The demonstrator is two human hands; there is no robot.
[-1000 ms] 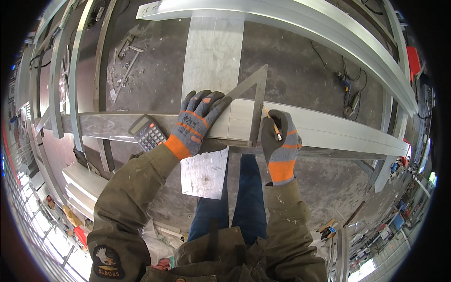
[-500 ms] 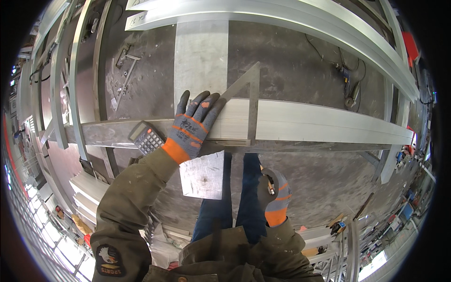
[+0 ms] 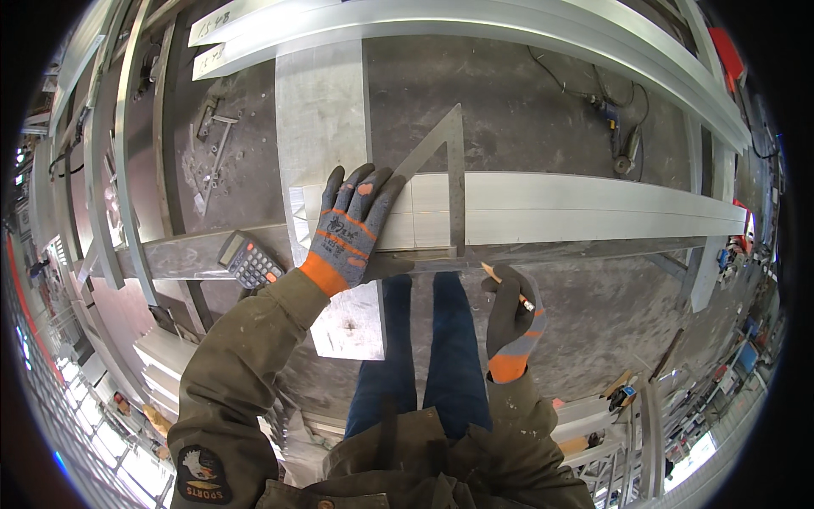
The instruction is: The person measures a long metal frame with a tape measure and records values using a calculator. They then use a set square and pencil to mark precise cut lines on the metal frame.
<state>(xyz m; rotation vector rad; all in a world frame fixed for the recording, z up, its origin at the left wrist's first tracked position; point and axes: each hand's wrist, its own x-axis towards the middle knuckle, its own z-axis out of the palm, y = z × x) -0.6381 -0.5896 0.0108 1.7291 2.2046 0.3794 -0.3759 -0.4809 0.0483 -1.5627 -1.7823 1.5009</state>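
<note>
My left hand (image 3: pixel 346 227), in a grey and orange work glove, lies flat with fingers stretched out over a metal set square (image 3: pixel 456 191) and a pale aluminium profile (image 3: pixel 593 208). The triangular square rests on the profile, its base along the near edge. Thin lines run along and across the profile beside my hand. In my right hand (image 3: pixel 513 318), closed near the profile's front edge, is a pencil (image 3: pixel 526 303), its tip toward the square's corner. Under the profile's left end lies a flat metal plate (image 3: pixel 324 102) that sticks out toward me.
A calculator (image 3: pixel 251 260) sits on the dark metal rail (image 3: pixel 174 254) at left. Long aluminium profiles (image 3: pixel 475 21) span the far side. A corded power tool (image 3: pixel 626 144) lies at far right, and loose metal scraps (image 3: pixel 222 144) at far left.
My right hand has risen forward, bringing the pencil up to the profile's near edge. The profile's left end now shows left of my left hand. The view has shifted slightly.
</note>
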